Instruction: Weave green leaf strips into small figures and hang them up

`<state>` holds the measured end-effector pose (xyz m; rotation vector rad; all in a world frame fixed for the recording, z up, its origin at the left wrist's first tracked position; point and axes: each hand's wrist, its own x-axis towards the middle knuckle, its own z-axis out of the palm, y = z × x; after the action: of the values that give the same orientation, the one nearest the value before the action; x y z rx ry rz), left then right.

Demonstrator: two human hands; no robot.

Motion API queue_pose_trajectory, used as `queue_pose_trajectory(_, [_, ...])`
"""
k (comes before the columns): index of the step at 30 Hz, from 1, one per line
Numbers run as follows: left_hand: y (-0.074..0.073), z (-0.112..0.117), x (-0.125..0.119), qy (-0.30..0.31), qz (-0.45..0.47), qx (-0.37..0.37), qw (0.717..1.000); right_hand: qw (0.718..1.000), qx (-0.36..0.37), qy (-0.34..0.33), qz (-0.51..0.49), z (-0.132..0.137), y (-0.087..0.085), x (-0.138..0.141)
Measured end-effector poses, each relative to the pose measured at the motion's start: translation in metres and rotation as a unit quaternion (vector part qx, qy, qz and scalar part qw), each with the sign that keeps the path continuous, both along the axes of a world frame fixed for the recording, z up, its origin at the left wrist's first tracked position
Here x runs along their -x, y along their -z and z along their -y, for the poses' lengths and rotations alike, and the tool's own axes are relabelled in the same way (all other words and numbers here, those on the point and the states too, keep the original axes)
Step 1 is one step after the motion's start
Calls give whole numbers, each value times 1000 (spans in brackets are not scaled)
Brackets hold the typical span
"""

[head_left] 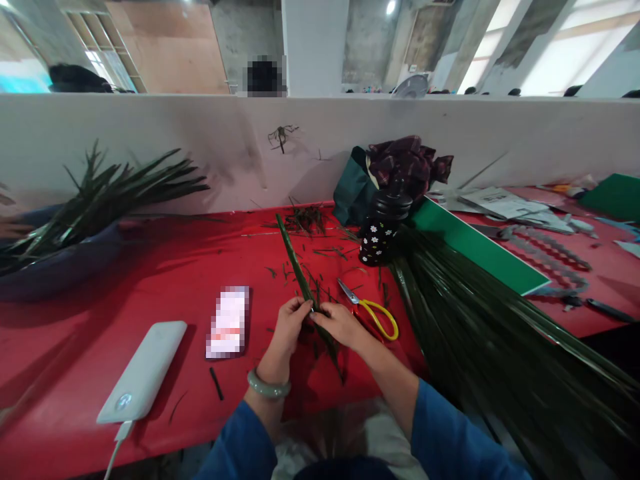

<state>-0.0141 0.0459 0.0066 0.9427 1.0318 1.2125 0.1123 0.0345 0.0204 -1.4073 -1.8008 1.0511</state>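
Observation:
A long green leaf strip [295, 260] slants up and away from my hands over the red table. My left hand [291, 321] pinches it from the left, thumb and fingers pressed together. From the other side my right hand [339, 323] grips the same strip, its fingertips close to those of the left. The strip's lower end trails down below the hands. Just right of my right hand lie scissors [375, 315] with yellow handles, their blades pointing away. Small leaf scraps [305, 220] are strewn on the table beyond and around the hands.
A white power bank [145, 373] with a cable and a phone [229, 323] lie at left. Cut leaves fill a basin [65, 267] at far left. On the right are a dark flowered cup [379, 233], a green board [480, 247] and a large leaf bundle [480, 327]. A white partition [200, 147] stands behind.

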Motion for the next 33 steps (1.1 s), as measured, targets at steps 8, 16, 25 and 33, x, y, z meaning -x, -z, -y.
queue_pose_trajectory(8, [3,-3,-2,32,-2,35,999,993,4,81,-80,-2,13,-1])
queue_pose_trajectory(16, [8,-5,-2,44,-13,65,997,986,11,105,-126,-1,22,-1])
queue_pose_trajectory(25, [7,-4,-4,80,-46,61,994,990,-6,101,-101,2,24,-2])
queue_pose_trajectory(33, [3,-2,-2,113,-20,81,990,982,37,88,-161,4,25,-3])
